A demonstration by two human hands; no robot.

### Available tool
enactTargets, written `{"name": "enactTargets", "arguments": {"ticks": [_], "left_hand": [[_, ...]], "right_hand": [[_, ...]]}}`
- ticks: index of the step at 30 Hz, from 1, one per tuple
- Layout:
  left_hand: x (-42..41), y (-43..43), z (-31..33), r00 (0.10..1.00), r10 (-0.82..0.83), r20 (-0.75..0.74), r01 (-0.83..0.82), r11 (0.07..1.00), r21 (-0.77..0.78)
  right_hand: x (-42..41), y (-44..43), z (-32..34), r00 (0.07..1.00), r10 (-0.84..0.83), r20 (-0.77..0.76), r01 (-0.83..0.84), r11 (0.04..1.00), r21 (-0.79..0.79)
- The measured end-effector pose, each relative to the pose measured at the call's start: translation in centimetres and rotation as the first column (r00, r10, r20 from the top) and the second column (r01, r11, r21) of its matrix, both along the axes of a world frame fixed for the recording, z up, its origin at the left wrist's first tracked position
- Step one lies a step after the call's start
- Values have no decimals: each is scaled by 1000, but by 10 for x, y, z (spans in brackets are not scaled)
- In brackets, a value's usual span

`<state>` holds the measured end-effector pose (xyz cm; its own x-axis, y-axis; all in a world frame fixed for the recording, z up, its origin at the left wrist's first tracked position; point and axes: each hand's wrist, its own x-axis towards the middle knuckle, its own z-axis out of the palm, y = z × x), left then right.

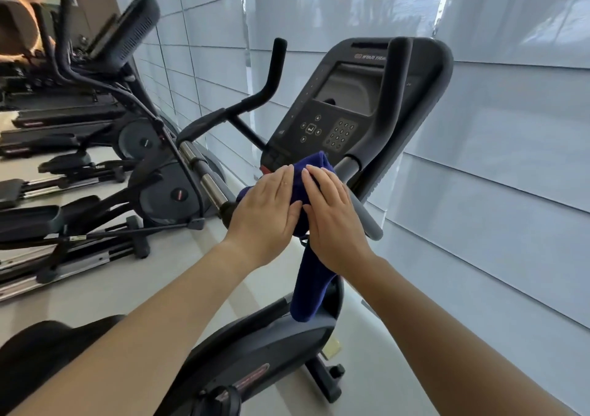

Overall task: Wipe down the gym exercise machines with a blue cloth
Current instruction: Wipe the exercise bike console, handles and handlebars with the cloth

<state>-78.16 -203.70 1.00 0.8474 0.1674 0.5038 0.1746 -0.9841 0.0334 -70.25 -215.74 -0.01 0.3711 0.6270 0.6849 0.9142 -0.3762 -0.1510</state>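
An exercise bike with a dark console (351, 96) stands in front of me, its screen and keypad facing me. A dark blue cloth (314, 172) is bunched just below the console, and one end of it (311, 288) hangs down over the bike's body. My left hand (268, 211) lies flat on the cloth's left side with fingers together. My right hand (332, 214) presses on its right side. Both hands touch each other over the cloth. The bike's grey right handle (367, 214) pokes out beside my right hand.
Several elliptical machines (153, 166) stand in a row on the left, their pedals and rails reaching toward me. A window wall with grey blinds (495, 176) runs close behind the bike on the right. The black saddle (48, 351) is at lower left. Pale floor lies between the machines.
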Motion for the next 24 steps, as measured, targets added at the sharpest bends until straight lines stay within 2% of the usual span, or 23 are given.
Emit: {"name": "enactTargets", "arguments": {"ticks": [4,9,13,16,24], "left_hand": [[-13,-2,-7,999,35,-26,-33,997,75],[-28,4,-16,999,7,-43,-3,996,84],[-14,20,0,990,-113,-87,109,993,-45],[-10,27,6,974,-203,-97,193,975,-110],[-37,27,3,976,-209,-61,211,977,33]], "right_hand": [[-19,-2,-6,999,-44,-23,44,999,16],[-33,1,-1,990,-62,-123,69,996,53],[-20,8,18,977,-202,-65,193,973,-127],[-24,11,24,964,-256,-69,239,952,-190],[-67,24,15,928,-369,49,367,886,-284]]}}
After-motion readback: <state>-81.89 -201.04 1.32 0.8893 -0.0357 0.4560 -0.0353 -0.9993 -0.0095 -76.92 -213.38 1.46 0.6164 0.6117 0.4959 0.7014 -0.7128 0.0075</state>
